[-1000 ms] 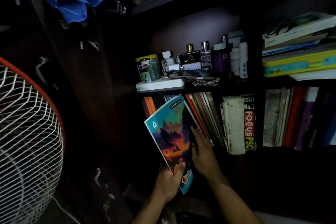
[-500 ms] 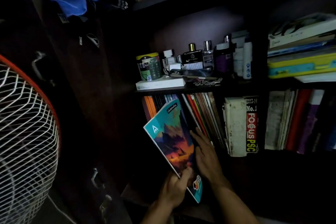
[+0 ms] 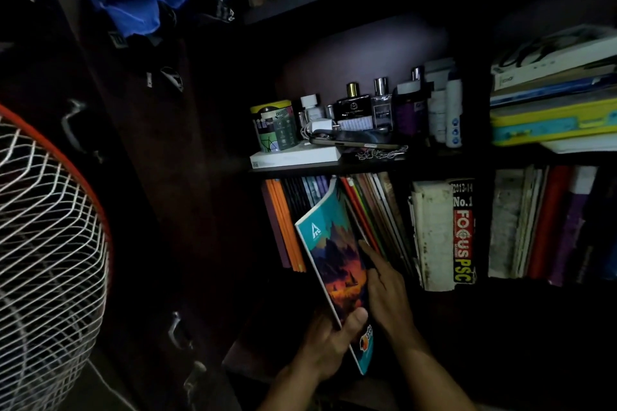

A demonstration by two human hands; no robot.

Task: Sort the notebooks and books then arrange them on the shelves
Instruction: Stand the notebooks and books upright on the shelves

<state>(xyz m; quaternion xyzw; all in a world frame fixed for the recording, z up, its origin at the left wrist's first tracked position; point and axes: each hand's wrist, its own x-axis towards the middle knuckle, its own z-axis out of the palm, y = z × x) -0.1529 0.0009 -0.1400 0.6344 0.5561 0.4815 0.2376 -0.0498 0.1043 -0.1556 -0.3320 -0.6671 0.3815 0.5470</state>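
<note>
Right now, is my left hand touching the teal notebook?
Touching. The head view shows the left hand gripping the teal notebook, its thumb pressed on the cover.

You are facing a shelf unit. The notebook (image 3: 337, 264) is leaning at the centre, its top edge tucked among the upright notebooks (image 3: 334, 210) on the lower shelf (image 3: 434, 290). Your left hand (image 3: 329, 340) is gripping its lower corner at 6 o'clock; your right hand (image 3: 387, 290) is lying flat against its cover at 4 o'clock. The thick book (image 3: 462, 230) is standing at 3 o'clock. The bottles (image 3: 384, 110) are sitting on the upper shelf (image 3: 434, 160) at 12 o'clock. The fan (image 3: 46, 243) is standing at 9 o'clock.
</note>
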